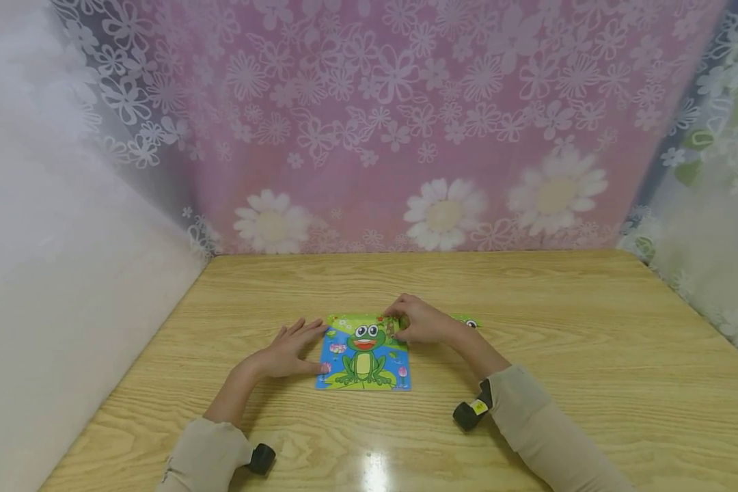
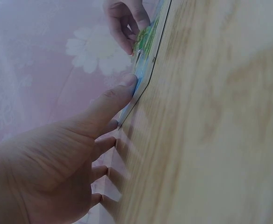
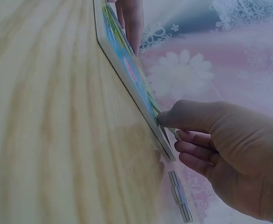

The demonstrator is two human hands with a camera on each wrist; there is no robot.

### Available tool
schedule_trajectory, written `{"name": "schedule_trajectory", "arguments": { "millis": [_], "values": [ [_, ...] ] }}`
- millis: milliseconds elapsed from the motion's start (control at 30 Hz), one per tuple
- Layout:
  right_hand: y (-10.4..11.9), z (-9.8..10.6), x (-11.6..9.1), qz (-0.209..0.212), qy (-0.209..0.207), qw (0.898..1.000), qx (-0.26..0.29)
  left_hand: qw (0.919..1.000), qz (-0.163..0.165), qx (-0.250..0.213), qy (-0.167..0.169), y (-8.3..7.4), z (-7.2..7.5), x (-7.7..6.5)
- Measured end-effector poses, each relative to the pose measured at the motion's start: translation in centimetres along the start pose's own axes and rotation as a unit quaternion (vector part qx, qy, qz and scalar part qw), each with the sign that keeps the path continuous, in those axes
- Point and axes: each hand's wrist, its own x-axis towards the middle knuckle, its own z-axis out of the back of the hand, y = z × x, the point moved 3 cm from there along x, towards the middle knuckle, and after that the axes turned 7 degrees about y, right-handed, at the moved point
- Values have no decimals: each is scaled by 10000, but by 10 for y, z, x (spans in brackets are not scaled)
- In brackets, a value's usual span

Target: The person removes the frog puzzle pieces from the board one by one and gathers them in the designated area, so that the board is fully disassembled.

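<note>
Hands: left hand (image 1: pixel 285 354) released, fingers spread, thumb resting on the near-left edge of the frog puzzle (image 1: pixel 363 362); right hand (image 1: pixel 427 321) grasping, thumb and fingers pinching a small piece (image 2: pixel 140 41).
Frog puzzle: flat on the surface (image 1: pixel 344 437), between both hands; frog upright to the person.
Small piece: greenish, at the puzzle's far-right corner, tilted in the left wrist view; going in or coming out, cannot tell.
Brownish patch (image 1: pixel 390 330): beside the pinch; maybe bare backing, detail too small.
Loose pieces (image 3: pixel 176 191): stacked on the surface just past that corner; partly behind the right wrist from above.
Left thumb tip: brace the edge sideways, lightly; enough to stop skating.
Right pinch tip: hold the piece by its rims; level it before any press, or raise it straight if lifting.
Corner risk: levering at a slant could pop neighbours or bend tabs; loose stack easily knocked by the wrist.
</note>
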Motion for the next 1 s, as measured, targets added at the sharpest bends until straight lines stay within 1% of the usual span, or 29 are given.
{"name": "schedule_trajectory", "arguments": {
  "millis": [167, 333, 467, 633, 733, 833, 1000],
  "values": [
    [-1, 1, -1, -7, -44, 10000, 73, 10000, -38, 3, 4, -4, 1, -1],
    [-2, 7, -7, 96, -136, 9996, 226, 10000, -48, -4, 4, -5, 2, -2],
    [-5, 14, -16, 256, -231, 9989, 306, 10000, -41, -18, -6, -2, 0, -1],
    [-11, 24, -29, 331, -268, 9984, 364, 10000, -34, 12, -7, -2, 0, 0],
    [-16, 29, -38, 317, -316, 9980, 451, 10000, -44, 54, 0, -1, 0, 0],
    [-23, 35, -47, 321, -388, 9979, 405, 10000, -59, 30, 7, -1, 0, 1],
    [-30, 43, -62, 211, -521, 9979, 316, 10000, -41, 4, 27, -3, 1, 1]
  ]
}}
